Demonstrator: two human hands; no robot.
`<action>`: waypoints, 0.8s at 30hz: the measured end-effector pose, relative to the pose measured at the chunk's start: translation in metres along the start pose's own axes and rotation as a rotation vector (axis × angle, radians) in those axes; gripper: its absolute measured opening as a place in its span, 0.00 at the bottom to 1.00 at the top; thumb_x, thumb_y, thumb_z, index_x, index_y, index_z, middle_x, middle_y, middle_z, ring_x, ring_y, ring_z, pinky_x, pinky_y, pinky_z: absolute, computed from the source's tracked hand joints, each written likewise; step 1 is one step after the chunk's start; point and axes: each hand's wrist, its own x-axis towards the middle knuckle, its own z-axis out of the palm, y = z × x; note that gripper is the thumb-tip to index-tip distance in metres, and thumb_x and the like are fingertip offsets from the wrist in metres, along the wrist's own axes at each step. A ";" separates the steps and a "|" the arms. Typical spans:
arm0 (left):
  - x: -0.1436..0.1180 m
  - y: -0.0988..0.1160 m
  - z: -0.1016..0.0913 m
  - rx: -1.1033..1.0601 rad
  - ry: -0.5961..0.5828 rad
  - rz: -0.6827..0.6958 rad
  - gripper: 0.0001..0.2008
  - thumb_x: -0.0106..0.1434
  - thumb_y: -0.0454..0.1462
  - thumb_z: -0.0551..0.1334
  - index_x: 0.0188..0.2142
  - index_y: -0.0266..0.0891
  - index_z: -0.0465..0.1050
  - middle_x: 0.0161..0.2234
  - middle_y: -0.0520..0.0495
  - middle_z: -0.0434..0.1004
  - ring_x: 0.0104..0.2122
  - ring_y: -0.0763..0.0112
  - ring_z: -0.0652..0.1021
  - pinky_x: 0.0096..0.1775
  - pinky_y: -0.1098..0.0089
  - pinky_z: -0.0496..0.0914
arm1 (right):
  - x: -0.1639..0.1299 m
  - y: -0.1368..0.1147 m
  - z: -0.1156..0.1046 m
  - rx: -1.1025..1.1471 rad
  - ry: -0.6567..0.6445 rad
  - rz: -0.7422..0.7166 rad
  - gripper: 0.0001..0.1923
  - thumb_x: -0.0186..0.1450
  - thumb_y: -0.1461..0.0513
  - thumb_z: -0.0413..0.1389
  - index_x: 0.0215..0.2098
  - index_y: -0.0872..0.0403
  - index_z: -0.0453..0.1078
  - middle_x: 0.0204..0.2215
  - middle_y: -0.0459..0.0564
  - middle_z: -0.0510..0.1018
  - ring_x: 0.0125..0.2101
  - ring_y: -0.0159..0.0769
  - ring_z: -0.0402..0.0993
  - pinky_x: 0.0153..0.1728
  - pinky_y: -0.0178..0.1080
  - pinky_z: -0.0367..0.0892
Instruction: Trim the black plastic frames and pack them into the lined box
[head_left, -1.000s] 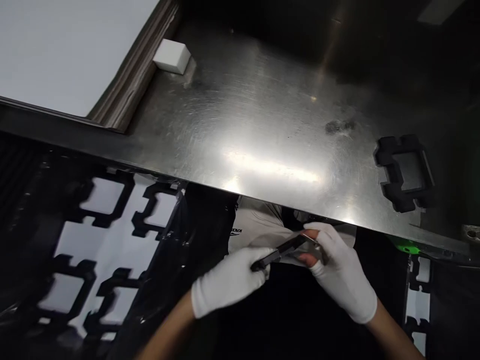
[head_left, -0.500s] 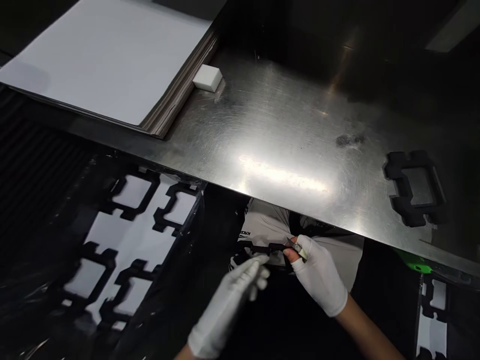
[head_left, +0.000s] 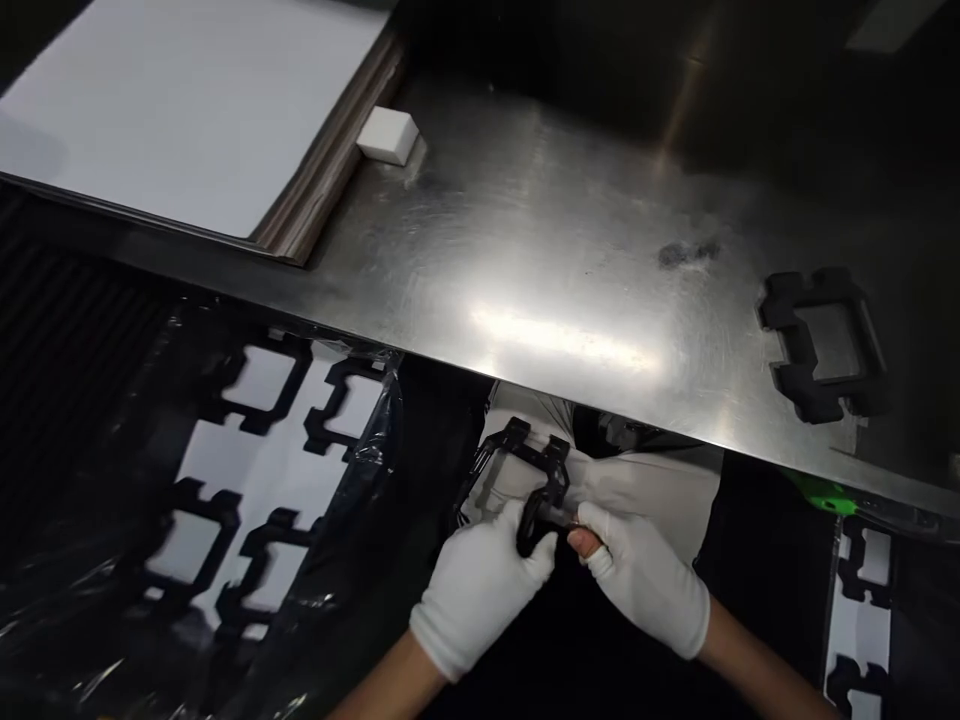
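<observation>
My left hand [head_left: 487, 575], in a white glove, is closed on the lower end of a black plastic frame [head_left: 525, 450] with notched corners. The frame is tilted over my lap, below the table's near edge. In my right hand [head_left: 645, 575], also gloved but with a bare thumb tip, is a small knife. Its blade [head_left: 559, 513] meets the frame's lower right side, close to my left fingers; the handle is mostly covered by the hand. A similar black frame [head_left: 799, 375] lies on the metal table at the right.
A stack of white sheets [head_left: 165, 110] lies on the metal table [head_left: 487, 230], with a white block [head_left: 388, 135] beside it. Below at the left, several black frames rest on white sheet [head_left: 259, 470] in black plastic. A green object [head_left: 832, 498] and more frames [head_left: 862, 570] are at the right.
My left hand has closed on the black frame, which has turned so that its opening shows. The knife has come from above the frame's right end to its lower side.
</observation>
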 end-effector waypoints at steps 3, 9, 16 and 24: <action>-0.007 0.004 0.019 0.286 -0.071 0.068 0.17 0.78 0.48 0.64 0.52 0.40 0.85 0.32 0.39 0.90 0.35 0.45 0.91 0.42 0.55 0.79 | -0.011 0.012 0.015 -0.102 -0.114 0.066 0.19 0.89 0.48 0.47 0.51 0.47 0.76 0.41 0.48 0.89 0.39 0.46 0.88 0.40 0.44 0.76; -0.009 0.003 0.035 0.395 0.034 0.145 0.19 0.78 0.51 0.65 0.48 0.39 0.86 0.30 0.41 0.88 0.32 0.44 0.91 0.37 0.56 0.79 | -0.012 0.004 0.026 -0.369 -0.183 0.206 0.20 0.88 0.51 0.48 0.49 0.48 0.80 0.44 0.52 0.92 0.42 0.49 0.91 0.41 0.45 0.75; -0.010 -0.004 0.042 0.401 0.155 0.192 0.15 0.74 0.50 0.69 0.44 0.40 0.85 0.26 0.42 0.86 0.28 0.46 0.88 0.34 0.58 0.76 | -0.007 -0.003 0.023 -0.401 -0.203 0.220 0.20 0.88 0.53 0.49 0.51 0.48 0.83 0.42 0.52 0.93 0.38 0.47 0.91 0.35 0.43 0.72; -0.009 -0.002 0.044 0.411 0.203 0.208 0.16 0.74 0.49 0.67 0.41 0.40 0.86 0.24 0.41 0.84 0.27 0.45 0.87 0.33 0.56 0.75 | -0.008 0.000 0.027 -0.395 -0.184 0.240 0.21 0.88 0.53 0.48 0.48 0.48 0.82 0.39 0.51 0.92 0.35 0.46 0.90 0.34 0.43 0.73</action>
